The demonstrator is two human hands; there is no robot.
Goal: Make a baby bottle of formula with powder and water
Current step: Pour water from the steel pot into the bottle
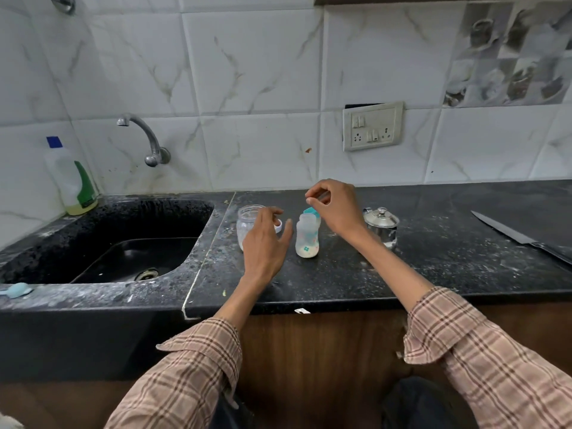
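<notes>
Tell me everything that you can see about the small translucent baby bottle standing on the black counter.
The small translucent baby bottle looks like plastic, printed with small teal and pink shapes. It stands upright on the speckled black counter, with no teat on its open neck and a pale layer at the bottom. A teal scoop held by the right hand sits at its mouth. The left hand hovers beside it, not touching.
</notes>
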